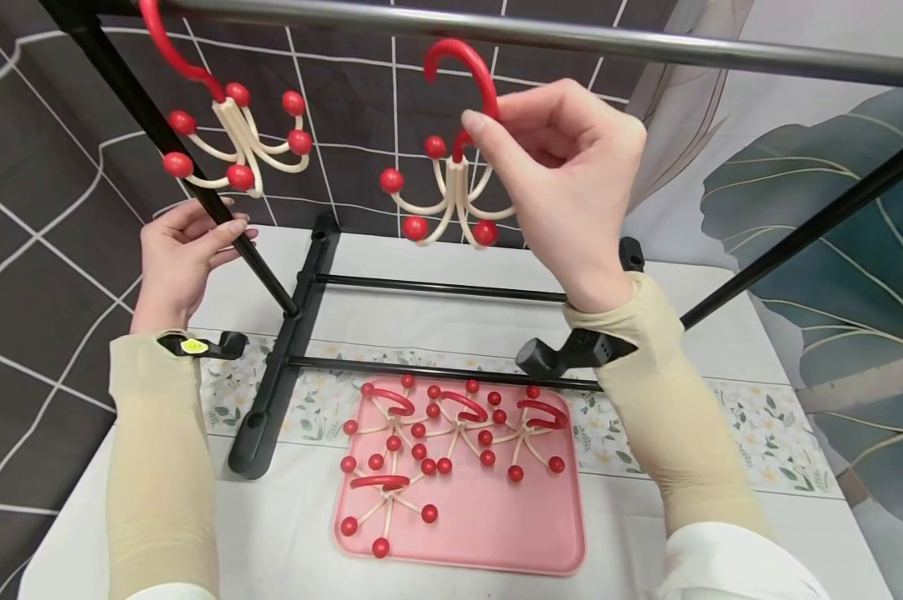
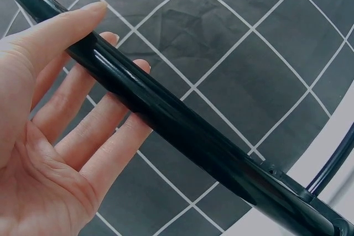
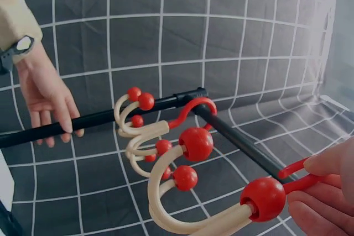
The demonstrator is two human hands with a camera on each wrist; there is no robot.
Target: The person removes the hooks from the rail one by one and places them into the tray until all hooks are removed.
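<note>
My right hand point(image 1: 579, 175) pinches the red hook of a multi-arm hanger point(image 1: 457, 187) whose cream arms end in red balls. The hook's curve stands just below the rack's top rail point(image 1: 609, 43). To the left, a matching hanger point(image 1: 235, 125) hangs from that rail by its red hook. My left hand point(image 1: 175, 262) holds the rack's black side post point(image 2: 177, 117), thumb across the front and fingers behind it. In the right wrist view, the held hanger's balls point(image 3: 196, 144) loom close, overlapping the hung hanger point(image 3: 149, 130).
A pink tray point(image 1: 511, 525) on the table carries several more such hangers point(image 1: 462, 425). Around the tray's back edge runs the rack's lower crossbar point(image 1: 421, 368). The rack's black foot point(image 1: 271, 400) stands at left. A dark gridded cloth point(image 1: 361, 117) hangs behind.
</note>
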